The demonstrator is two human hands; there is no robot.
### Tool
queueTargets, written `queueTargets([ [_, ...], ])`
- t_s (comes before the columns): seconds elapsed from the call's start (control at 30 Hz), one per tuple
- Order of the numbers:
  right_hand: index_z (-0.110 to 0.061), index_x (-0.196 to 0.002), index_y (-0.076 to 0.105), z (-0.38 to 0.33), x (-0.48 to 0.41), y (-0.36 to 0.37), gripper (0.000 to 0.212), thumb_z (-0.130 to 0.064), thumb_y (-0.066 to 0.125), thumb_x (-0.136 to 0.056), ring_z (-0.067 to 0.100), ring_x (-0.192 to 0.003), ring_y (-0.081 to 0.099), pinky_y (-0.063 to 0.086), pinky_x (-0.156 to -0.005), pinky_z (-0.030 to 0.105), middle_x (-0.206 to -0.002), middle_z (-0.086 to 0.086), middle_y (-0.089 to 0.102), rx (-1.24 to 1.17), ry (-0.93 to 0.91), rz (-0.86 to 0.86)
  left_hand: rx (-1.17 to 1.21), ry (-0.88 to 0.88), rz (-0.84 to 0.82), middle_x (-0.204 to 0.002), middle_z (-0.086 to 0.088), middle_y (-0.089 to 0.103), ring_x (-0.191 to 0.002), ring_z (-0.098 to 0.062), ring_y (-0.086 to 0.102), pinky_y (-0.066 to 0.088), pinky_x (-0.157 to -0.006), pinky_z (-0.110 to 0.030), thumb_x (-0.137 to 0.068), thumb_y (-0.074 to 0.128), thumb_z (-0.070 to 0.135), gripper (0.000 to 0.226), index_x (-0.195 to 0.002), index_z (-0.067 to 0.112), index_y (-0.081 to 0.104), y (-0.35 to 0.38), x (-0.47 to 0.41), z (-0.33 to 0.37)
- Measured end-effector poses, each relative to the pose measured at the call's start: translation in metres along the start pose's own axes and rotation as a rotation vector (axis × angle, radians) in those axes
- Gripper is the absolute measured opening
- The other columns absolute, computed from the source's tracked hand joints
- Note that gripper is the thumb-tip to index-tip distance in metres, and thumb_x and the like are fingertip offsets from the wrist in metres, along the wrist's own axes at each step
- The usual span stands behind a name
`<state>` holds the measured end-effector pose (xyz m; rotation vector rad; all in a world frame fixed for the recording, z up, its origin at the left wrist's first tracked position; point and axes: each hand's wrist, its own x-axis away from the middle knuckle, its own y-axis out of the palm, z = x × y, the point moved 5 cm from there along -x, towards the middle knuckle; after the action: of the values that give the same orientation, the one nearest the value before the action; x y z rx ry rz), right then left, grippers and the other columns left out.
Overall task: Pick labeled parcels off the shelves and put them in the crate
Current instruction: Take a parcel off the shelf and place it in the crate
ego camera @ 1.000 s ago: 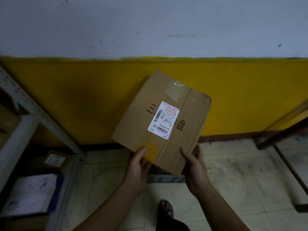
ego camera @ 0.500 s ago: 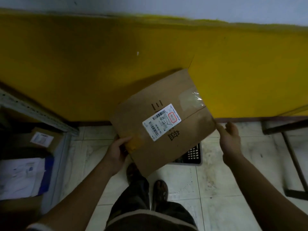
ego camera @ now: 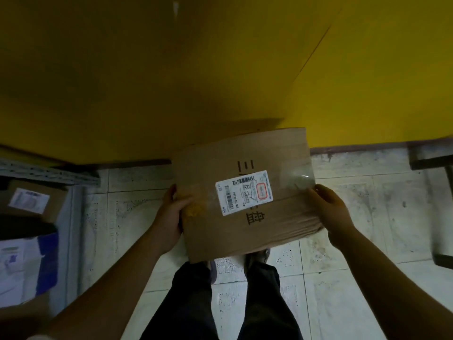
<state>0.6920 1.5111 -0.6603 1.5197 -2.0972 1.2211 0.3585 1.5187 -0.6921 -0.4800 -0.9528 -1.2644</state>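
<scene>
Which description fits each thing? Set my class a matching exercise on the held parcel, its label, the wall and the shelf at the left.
Things:
1. held parcel
2. label
3. wall
4. shelf

Descriptions:
A. yellow
B. white, with barcodes
C. holds other parcels
D. gripped by the left hand and the right hand

Pairs: 1-D, 2-B, 3-A, 4-C

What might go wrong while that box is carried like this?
The left hand and right hand grip the parcel only at its side edges, near glossy tape, so it may slip. It also hides the floor beneath; no crate is in view, so the drop could miss.
</scene>
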Motion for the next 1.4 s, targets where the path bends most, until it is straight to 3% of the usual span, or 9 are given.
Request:
queueTargets([
  [0.1, -0.021, -0.134, 0.054, 0.035, -0.03, 0.009, 0.055, -0.05, 0.057, -0.088, 0.029, -0.111, 0.057, 0.049, -0.095, 0.058, -0.126, 0.005, 0.06, 0.022, 0.057, -0.019, -0.043, 0.0, 0.116, -0.108, 0.004, 0.058, -0.094, -0.02, 0.061, 0.05, -0.069, -0.034, -0.091, 0.062, 0.019, 0.052, -0.132, 0.035, 0.035, 0.008, -0.031, -0.023],
  [0.3, -0.021, -0.138, 0.052, 0.098, -0.099, 0.02, 0.043, -0.027, 0.055, -0.096, 0.03, -0.113, 0.057, 0.047, -0.098, 0.057, -0.126, 0.004, 0.059, -0.005, 0.101, 0.02, -0.289, -0.006, 0.131, -0.116, 0.006, 0.055, -0.094, -0.011, 0.057, 0.045, -0.076, -0.03, -0.092, 0.062, 0.03, 0.053, -0.138, 0.031, 0.035, 0.027, -0.102, -0.072],
  [0.47, -0.023, -0.137, 0.054, 0.132, -0.149, 0.039, 0.044, -0.027, 0.057, -0.094, 0.029, -0.112, 0.057, 0.048, -0.098, 0.054, -0.124, 0.002, 0.06, -0.034, 0.134, -0.018, -0.488, 0.009, 0.155, -0.097, 0.016, 0.055, -0.095, -0.011, 0.055, 0.041, -0.087, -0.035, -0.096, 0.056, 0.026, 0.013, -0.096, 0.038, 0.053, 0.031, -0.156, -0.1],
  [0.67, -0.026, -0.122, 0.061, 0.165, -0.2, 0.068, 0.031, -0.022, 0.059, -0.091, 0.033, -0.099, 0.065, 0.055, -0.086, 0.054, -0.11, 0.007, 0.066, -0.092, 0.19, -0.098, -0.584, -0.007, 0.189, -0.111, 0.005, 0.06, -0.104, -0.017, 0.056, 0.042, -0.084, -0.035, -0.093, 0.058, 0.023, 0.028, -0.12, 0.028, 0.055, 0.02, -0.216, -0.117],
  [0.77, -0.023, -0.119, 0.063, 0.191, -0.223, 0.083, 0.029, -0.018, 0.059, -0.091, 0.033, -0.102, 0.064, 0.054, -0.088, 0.054, -0.11, 0.008, 0.066, -0.129, 0.242, -0.09, -0.631, -0.049, 0.181, -0.119, 0.002, 0.061, -0.105, -0.018, 0.059, 0.044, -0.071, -0.028, -0.091, 0.06, 0.027, 0.043, -0.133, 0.026, 0.049, 0.015, -0.243, -0.131],
  [0.9, -0.019, -0.126, 0.06, 0.224, -0.245, 0.104, 0.038, -0.018, 0.063, -0.089, 0.028, -0.105, 0.064, 0.053, -0.093, 0.053, -0.114, 0.004, 0.068, -0.137, 0.255, -0.086, -0.67, -0.055, 0.195, -0.124, 0.006, 0.051, -0.11, -0.016, 0.05, 0.041, -0.086, -0.033, -0.091, 0.062, 0.027, 0.059, -0.143, 0.028, 0.034, 0.012, -0.263, -0.149],
  [1.07, -0.017, -0.119, 0.062, 0.249, -0.262, 0.124, 0.033, -0.014, 0.065, -0.087, 0.028, -0.102, 0.065, 0.053, -0.092, 0.05, -0.109, 0.006, 0.069, -0.127, 0.298, -0.122, -0.739, -0.09, 0.203, -0.13, 0.002, 0.054, -0.115, -0.02, 0.054, 0.046, -0.097, -0.042, -0.086, 0.065, 0.036, 0.066, -0.144, 0.03, 0.036, 0.008, -0.287, -0.17],
  [1.23, -0.014, -0.125, 0.06, 0.272, -0.277, 0.141, 0.034, -0.016, 0.061, -0.091, 0.024, -0.096, 0.067, 0.051, -0.066, 0.032, -0.113, 0.008, 0.068, -0.094, 0.318, -0.141, -0.834, -0.106, 0.187, -0.137, -0.001, 0.048, -0.121, -0.023, 0.049, 0.04, -0.102, -0.04, -0.096, 0.053, 0.026, 0.05, -0.143, 0.034, 0.037, 0.007, -0.31, -0.187],
  [1.4, -0.018, -0.123, 0.063, 0.282, -0.294, 0.164, 0.03, -0.022, 0.06, -0.093, 0.023, -0.095, 0.068, 0.054, -0.074, 0.035, -0.109, 0.005, 0.07, -0.095, 0.323, -0.169, -1.03, -0.147, 0.229, -0.13, -0.008, 0.048, -0.109, -0.026, 0.05, 0.041, -0.086, -0.036, -0.1, 0.044, 0.021, 0.04, -0.14, 0.02, 0.04, 0.006, -0.345, -0.201],
])
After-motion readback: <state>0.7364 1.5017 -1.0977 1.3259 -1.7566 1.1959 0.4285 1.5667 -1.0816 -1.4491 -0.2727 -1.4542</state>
